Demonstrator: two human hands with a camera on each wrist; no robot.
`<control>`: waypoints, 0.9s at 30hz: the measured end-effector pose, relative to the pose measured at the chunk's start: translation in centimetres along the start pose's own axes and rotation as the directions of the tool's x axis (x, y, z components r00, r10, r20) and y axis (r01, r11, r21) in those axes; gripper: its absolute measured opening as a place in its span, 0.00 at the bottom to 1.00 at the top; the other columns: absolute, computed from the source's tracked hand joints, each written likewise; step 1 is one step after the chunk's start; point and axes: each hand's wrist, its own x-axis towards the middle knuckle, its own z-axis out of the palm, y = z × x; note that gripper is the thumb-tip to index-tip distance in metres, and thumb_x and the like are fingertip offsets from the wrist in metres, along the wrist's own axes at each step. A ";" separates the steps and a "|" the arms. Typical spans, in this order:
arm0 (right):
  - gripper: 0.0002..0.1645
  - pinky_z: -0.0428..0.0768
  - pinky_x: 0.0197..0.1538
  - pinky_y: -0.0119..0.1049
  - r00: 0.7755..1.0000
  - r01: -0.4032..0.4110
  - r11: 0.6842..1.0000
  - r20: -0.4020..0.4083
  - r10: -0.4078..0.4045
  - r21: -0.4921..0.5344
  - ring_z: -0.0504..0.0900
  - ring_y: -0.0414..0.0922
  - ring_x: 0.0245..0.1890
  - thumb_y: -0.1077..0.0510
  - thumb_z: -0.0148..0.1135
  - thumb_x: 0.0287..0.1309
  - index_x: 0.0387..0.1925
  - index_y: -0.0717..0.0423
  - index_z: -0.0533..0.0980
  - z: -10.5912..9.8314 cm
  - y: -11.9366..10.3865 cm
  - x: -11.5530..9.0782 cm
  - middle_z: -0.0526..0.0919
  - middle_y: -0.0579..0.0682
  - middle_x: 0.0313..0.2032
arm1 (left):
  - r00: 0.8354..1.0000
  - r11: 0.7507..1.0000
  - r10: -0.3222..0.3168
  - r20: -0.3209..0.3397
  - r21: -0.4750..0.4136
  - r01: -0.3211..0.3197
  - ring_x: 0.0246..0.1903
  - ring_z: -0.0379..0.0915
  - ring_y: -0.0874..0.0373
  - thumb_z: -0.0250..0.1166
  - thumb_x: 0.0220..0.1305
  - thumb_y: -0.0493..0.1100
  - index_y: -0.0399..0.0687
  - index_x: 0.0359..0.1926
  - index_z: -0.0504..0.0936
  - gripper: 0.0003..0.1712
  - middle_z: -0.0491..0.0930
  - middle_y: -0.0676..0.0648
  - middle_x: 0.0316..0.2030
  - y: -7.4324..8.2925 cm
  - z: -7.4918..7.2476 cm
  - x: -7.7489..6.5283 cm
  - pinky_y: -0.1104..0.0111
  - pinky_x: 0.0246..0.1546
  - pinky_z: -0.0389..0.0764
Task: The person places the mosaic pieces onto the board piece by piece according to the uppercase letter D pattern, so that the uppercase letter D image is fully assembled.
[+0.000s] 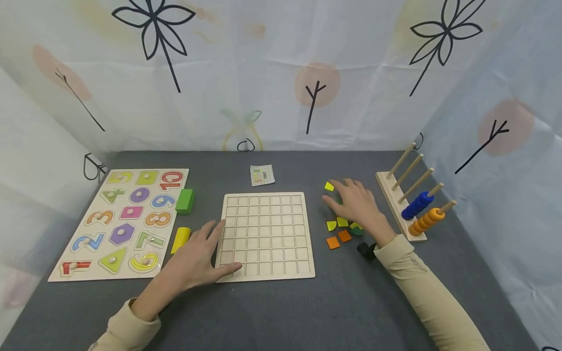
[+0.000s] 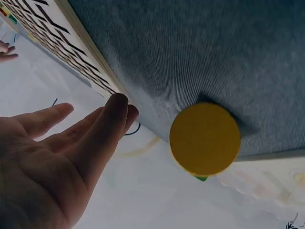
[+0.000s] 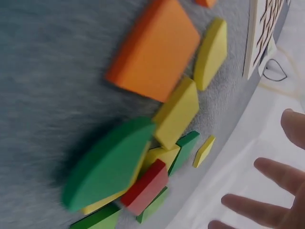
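A pale wooden board with a square grid (image 1: 265,236) lies in the middle of the table. My left hand (image 1: 195,258) is at the board's left edge, fingers spread and thumb over its lower left corner. In the left wrist view, the fingertips of the left hand (image 2: 71,148) appear at the board's edge. My right hand (image 1: 357,202) is above a small pile of flat coloured pieces, fingers extended and holding nothing. The pile includes orange pieces (image 3: 155,52), yellow pieces (image 3: 176,114), a green curved piece (image 3: 112,162) and a red piece (image 3: 147,187). The hand partly hides them in the head view.
A number puzzle board (image 1: 118,229) lies at left, beside a green block (image 1: 185,201) and a yellow cylinder (image 1: 180,239). Behind the grid board is a small printed card (image 1: 262,175). A peg stand (image 1: 395,200) with blue and orange rings stands at right. Black pieces (image 1: 365,251) lie by the right wrist.
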 end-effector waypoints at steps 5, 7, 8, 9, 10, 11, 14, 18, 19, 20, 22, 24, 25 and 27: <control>0.37 0.75 0.61 0.69 0.999 0.020 0.995 0.040 -0.024 0.095 0.69 0.71 0.68 0.43 0.54 0.74 0.75 0.58 0.64 0.1 0.4 2.1 0.67 0.71 0.71 | 0.998 0.999 0.022 0.061 -0.039 -0.020 0.66 0.69 0.31 0.72 0.50 0.74 0.32 0.75 0.62 0.66 0.66 0.29 0.71 0.0 0.7 -0.2 0.41 0.62 0.76; 0.37 0.72 0.64 0.70 0.998 0.009 0.993 0.058 -0.016 0.118 0.68 0.71 0.69 0.43 0.54 0.74 0.75 0.58 0.64 0.2 0.5 2.7 0.66 0.71 0.72 | 0.996 0.998 0.035 0.080 -0.051 -0.031 0.66 0.69 0.32 0.73 0.49 0.74 0.31 0.74 0.62 0.67 0.66 0.30 0.71 0.0 0.9 -0.3 0.42 0.62 0.76; 0.37 0.71 0.65 0.70 0.998 0.003 0.992 0.067 -0.011 0.124 0.67 0.71 0.70 0.43 0.54 0.75 0.75 0.59 0.64 0.3 0.6 3.1 0.65 0.71 0.72 | 0.995 0.998 0.040 0.088 -0.056 -0.036 0.67 0.68 0.32 0.74 0.48 0.74 0.31 0.74 0.62 0.67 0.66 0.29 0.71 0.0 1.0 -0.3 0.42 0.63 0.76; 0.37 0.70 0.66 0.71 0.997 -0.006 0.992 0.078 -0.004 0.128 0.66 0.71 0.71 0.44 0.54 0.74 0.75 0.59 0.64 0.3 0.6 3.3 0.65 0.71 0.72 | 0.994 0.997 0.043 0.096 -0.061 -0.037 0.68 0.67 0.32 0.74 0.48 0.74 0.30 0.74 0.61 0.68 0.65 0.29 0.71 0.0 1.1 -0.4 0.42 0.63 0.75; 0.37 0.69 0.67 0.71 0.996 -0.014 0.991 0.088 0.003 0.130 0.64 0.70 0.72 0.44 0.54 0.74 0.75 0.59 0.63 0.3 0.6 3.6 0.65 0.71 0.73 | 0.994 0.997 0.044 0.104 -0.064 -0.038 0.68 0.66 0.32 0.75 0.47 0.74 0.30 0.75 0.61 0.69 0.64 0.29 0.72 0.0 1.1 -0.4 0.42 0.63 0.75; 0.37 0.67 0.68 0.71 0.995 -0.022 0.991 0.098 0.009 0.132 0.63 0.70 0.73 0.44 0.54 0.74 0.76 0.59 0.63 0.3 0.7 3.9 0.64 0.70 0.73 | 0.993 0.997 0.043 0.108 -0.065 -0.036 0.69 0.66 0.31 0.76 0.46 0.73 0.30 0.75 0.60 0.69 0.64 0.29 0.72 0.0 1.2 -0.5 0.42 0.63 0.75; 0.38 0.65 0.70 0.71 0.992 -0.037 0.991 0.121 0.021 0.131 0.60 0.70 0.75 0.46 0.55 0.74 0.76 0.60 0.62 0.4 0.9 4.4 0.63 0.71 0.74 | 0.992 0.998 0.045 0.121 -0.056 -0.038 0.70 0.64 0.30 0.77 0.44 0.73 0.31 0.75 0.60 0.71 0.62 0.28 0.73 0.0 1.3 -0.5 0.41 0.63 0.75; 0.38 0.65 0.71 0.70 0.990 -0.039 0.990 0.141 0.019 0.138 0.59 0.70 0.75 0.48 0.58 0.72 0.75 0.61 0.63 0.2 1.4 4.5 0.62 0.71 0.74 | 0.990 0.998 0.054 0.128 -0.027 -0.051 0.70 0.64 0.30 0.79 0.41 0.73 0.31 0.74 0.61 0.72 0.62 0.27 0.72 0.0 1.4 -0.5 0.41 0.62 0.76; 0.37 0.66 0.70 0.69 0.990 -0.031 0.990 0.140 0.011 0.138 0.61 0.70 0.75 0.49 0.59 0.71 0.75 0.62 0.64 0.2 1.6 4.4 0.64 0.70 0.73 | 0.990 0.998 0.058 0.127 -0.021 -0.055 0.69 0.64 0.30 0.79 0.40 0.73 0.31 0.74 0.61 0.72 0.63 0.27 0.72 0.0 1.4 -0.6 0.41 0.62 0.76; 0.37 0.68 0.69 0.68 0.990 -0.028 0.989 0.142 0.008 0.142 0.62 0.69 0.74 0.50 0.61 0.71 0.74 0.62 0.65 0.1 1.8 4.3 0.66 0.70 0.73 | 0.990 0.998 0.063 0.124 -0.015 -0.062 0.69 0.64 0.30 0.79 0.40 0.73 0.31 0.74 0.62 0.72 0.63 0.27 0.72 0.0 1.4 -0.6 0.41 0.62 0.76; 0.36 0.71 0.67 0.66 0.990 -0.019 0.990 0.143 -0.001 0.138 0.66 0.69 0.72 0.51 0.63 0.69 0.72 0.63 0.68 0.0 2.2 4.0 0.69 0.70 0.70 | 0.990 0.997 0.073 0.118 -0.006 -0.072 0.69 0.65 0.30 0.80 0.39 0.72 0.30 0.73 0.63 0.72 0.64 0.27 0.71 -0.1 1.4 -0.6 0.41 0.61 0.77; 0.34 0.75 0.64 0.65 0.989 -0.013 0.991 0.149 -0.007 0.132 0.71 0.68 0.68 0.51 0.64 0.68 0.69 0.64 0.71 -0.2 2.7 3.7 0.73 0.69 0.68 | 0.990 0.997 0.079 0.115 -0.002 -0.079 0.68 0.66 0.30 0.81 0.39 0.71 0.30 0.73 0.63 0.71 0.64 0.27 0.71 -0.2 1.5 -0.6 0.41 0.60 0.78; 0.33 0.76 0.63 0.65 0.988 -0.013 0.991 0.156 -0.008 0.132 0.72 0.68 0.67 0.51 0.65 0.68 0.68 0.64 0.72 -0.3 2.9 3.6 0.74 0.69 0.66 | 0.990 0.997 0.080 0.114 0.001 -0.081 0.68 0.66 0.30 0.82 0.38 0.70 0.30 0.73 0.64 0.71 0.64 0.27 0.71 -0.3 1.4 -0.6 0.41 0.60 0.78; 0.32 0.77 0.60 0.63 0.984 -0.017 0.991 0.180 -0.007 0.130 0.75 0.68 0.63 0.52 0.65 0.67 0.66 0.65 0.73 -0.5 3.5 3.2 0.76 0.70 0.64 | 0.991 0.997 0.076 0.113 0.013 -0.078 0.68 0.67 0.30 0.82 0.39 0.70 0.29 0.73 0.64 0.70 0.65 0.27 0.71 -0.3 1.4 -0.5 0.42 0.59 0.79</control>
